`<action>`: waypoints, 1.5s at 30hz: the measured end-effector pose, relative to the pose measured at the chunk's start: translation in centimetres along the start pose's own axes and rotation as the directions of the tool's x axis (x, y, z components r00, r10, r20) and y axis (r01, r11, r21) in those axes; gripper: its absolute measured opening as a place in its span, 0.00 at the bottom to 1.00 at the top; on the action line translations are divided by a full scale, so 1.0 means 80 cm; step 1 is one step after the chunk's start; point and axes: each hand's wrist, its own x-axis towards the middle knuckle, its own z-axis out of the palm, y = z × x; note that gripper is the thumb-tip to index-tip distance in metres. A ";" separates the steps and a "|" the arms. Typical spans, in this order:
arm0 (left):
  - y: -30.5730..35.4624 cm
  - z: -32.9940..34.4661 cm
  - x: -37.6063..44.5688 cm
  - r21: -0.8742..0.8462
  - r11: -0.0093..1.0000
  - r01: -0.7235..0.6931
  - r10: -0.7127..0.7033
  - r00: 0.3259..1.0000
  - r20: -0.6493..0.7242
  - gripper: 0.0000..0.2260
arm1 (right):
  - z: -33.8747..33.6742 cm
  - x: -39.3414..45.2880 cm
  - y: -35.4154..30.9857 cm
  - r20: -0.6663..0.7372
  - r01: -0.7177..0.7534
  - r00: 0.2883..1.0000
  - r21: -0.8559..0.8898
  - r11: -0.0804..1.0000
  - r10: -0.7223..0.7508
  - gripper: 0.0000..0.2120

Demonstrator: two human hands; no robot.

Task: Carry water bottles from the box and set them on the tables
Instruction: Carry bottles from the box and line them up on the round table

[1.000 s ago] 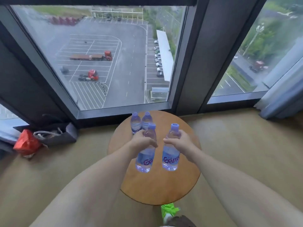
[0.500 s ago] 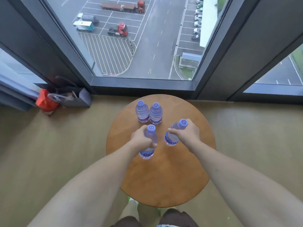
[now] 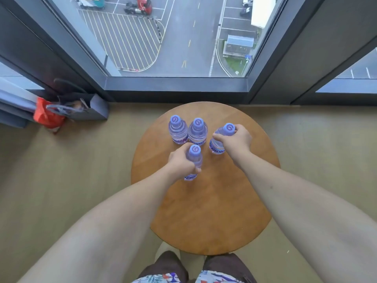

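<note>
Both hands grip bottles over the round wooden surface (image 3: 214,211): left hand (image 3: 180,161) on one bottle (image 3: 194,160), right hand (image 3: 234,140) on another (image 3: 217,142), beside two standing bottles (image 3: 187,130). Placing step; next, probably lower and release.

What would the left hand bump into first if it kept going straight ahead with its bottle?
Probably the two standing bottles just beyond the left hand and its bottle, most likely the right one, though depth is uncertain.
</note>
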 end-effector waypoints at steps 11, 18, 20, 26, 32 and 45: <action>-0.004 0.009 0.020 0.080 0.996 -0.045 0.043 0.999 0.026 0.30 | 0.018 0.020 -0.014 0.033 0.043 0.999 -0.003 0.999 -0.042 0.30; 0.002 0.014 0.028 0.114 0.991 -0.068 0.063 0.997 0.051 0.36 | 0.002 -0.006 0.004 -0.010 0.004 1.000 0.021 1.000 -0.004 0.42; 0.004 0.018 0.028 0.129 0.987 -0.093 0.087 0.995 0.052 0.37 | -0.001 -0.021 0.018 -0.028 -0.040 0.999 0.030 0.999 0.041 0.34; 0.015 0.030 0.026 0.142 0.983 -0.114 0.101 0.990 0.094 0.33 | -0.014 -0.044 0.028 0.334 -0.097 0.942 0.289 0.952 -0.006 0.17; 0.022 0.046 0.012 0.125 0.987 -0.098 0.087 0.992 0.094 0.32 | -0.021 -0.052 0.033 0.409 -0.005 0.907 0.255 0.967 -0.103 0.21; 0.060 0.033 0.013 0.322 0.941 -0.108 0.074 0.991 0.116 0.36 | -0.047 -0.037 0.040 0.090 0.108 0.991 -0.139 0.984 -0.096 0.14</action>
